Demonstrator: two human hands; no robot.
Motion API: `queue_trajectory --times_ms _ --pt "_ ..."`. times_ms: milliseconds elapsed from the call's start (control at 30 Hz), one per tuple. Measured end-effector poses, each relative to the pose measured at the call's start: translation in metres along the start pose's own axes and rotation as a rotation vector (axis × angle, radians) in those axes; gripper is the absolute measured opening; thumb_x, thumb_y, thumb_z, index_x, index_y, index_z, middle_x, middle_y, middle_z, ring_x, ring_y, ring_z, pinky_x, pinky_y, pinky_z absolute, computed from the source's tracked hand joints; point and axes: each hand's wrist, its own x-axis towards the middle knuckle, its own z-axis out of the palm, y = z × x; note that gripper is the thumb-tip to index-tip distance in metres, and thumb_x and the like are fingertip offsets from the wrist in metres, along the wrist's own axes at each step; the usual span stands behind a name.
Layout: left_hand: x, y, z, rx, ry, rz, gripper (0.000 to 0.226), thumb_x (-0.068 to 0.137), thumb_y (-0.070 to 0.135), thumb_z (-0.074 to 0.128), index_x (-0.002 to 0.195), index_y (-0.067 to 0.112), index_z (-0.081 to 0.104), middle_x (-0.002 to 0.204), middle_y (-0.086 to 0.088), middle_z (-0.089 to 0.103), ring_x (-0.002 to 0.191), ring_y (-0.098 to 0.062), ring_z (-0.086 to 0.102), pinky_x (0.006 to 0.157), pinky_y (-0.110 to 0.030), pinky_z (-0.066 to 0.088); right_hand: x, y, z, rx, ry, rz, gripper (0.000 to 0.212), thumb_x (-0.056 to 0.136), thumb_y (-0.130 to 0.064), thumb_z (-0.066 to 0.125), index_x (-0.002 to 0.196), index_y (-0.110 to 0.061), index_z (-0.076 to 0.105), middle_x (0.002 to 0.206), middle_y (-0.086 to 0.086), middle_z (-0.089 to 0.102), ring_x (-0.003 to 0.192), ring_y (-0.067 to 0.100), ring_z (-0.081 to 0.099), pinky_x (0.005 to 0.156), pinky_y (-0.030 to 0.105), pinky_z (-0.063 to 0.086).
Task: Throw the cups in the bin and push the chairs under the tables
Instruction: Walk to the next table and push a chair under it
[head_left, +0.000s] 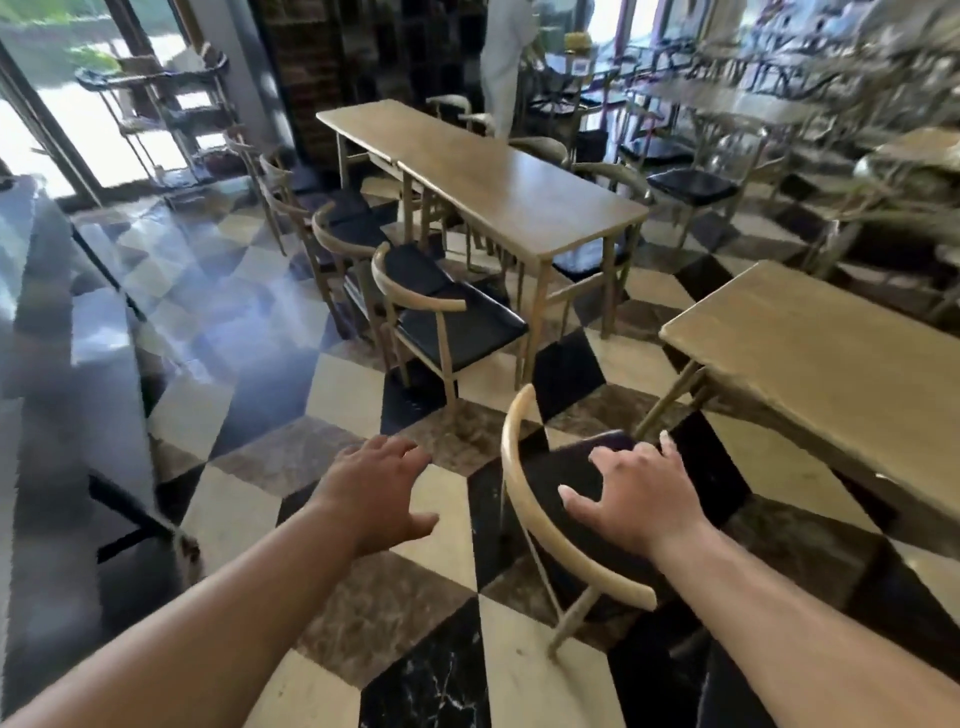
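While both arms reach forward over the checkered floor (343, 405), neither hand grips anything. The left hand (382, 488) hangs palm down with its fingers spread apart above the tiles, just left of the nearest chair (550, 525). The right hand (631, 501) is also spread wide, hovering over that chair's black seat, inside the curve of its pale wooden backrest; whether it touches the seat cannot be told. This chair stands pulled out from the near table (831, 364) at right, its seat only partly beneath the tabletop edge. Farther ahead, a long table (483, 171) has a row of similar chairs along its left side, the closest one (452, 322) standing out from the table end. At the far end of the room a person in light clothing (506, 57) stands. No cups show in this blurred view.
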Motion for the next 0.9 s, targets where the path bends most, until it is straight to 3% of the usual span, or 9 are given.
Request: queue_trajectory --times_ms 167,400,633,900 --pt "0.079 -0.016 -0.008 0.029 -0.018 0.180 0.086 0.093 0.074 0.061 0.164 0.034 0.033 0.173 0.002 0.031 0.157 -0.025 0.031 0.125 -0.050 0.034 0.007 -0.001 0.005 0.019 -0.015 0.191 0.094 0.086 -0.085 0.019 0.144 -0.023 0.060 0.123 0.003 0.076 0.126 0.029 0.063 0.127 0.063 0.021" --pt "0.173 0.016 0.000 0.093 -0.036 0.418 0.088 0.093 0.070 0.066 0.166 0.038 0.027 0.175 0.005 0.026 0.161 -0.025 0.025 0.127 -0.051 0.028 0.008 0.018 0.043 0.054 -0.030 0.413 0.087 0.088 -0.083 0.029 0.142 -0.022 0.060 0.112 0.001 0.077 0.116 0.029 0.067 0.123 0.063 0.028" --pt "0.265 0.055 0.017 0.204 -0.110 0.620 0.087 0.093 0.068 0.068 0.166 0.039 0.028 0.175 0.004 0.028 0.161 -0.026 0.026 0.129 -0.051 0.029 0.037 0.049 0.105 0.156 -0.063 0.601 0.085 0.091 -0.083 0.032 0.147 -0.024 0.057 0.122 -0.003 0.074 0.121 0.026 0.064 0.122 0.062 0.031" --pt "0.355 0.066 0.043 0.295 -0.224 0.730 0.090 0.092 0.067 0.070 0.167 0.040 0.026 0.176 0.006 0.026 0.162 -0.025 0.023 0.130 -0.051 0.023 0.075 0.059 0.156 0.283 -0.147 0.670 0.088 0.092 -0.082 0.034 0.153 -0.021 0.050 0.134 0.000 0.067 0.122 0.024 0.062 0.110 0.049 0.048"
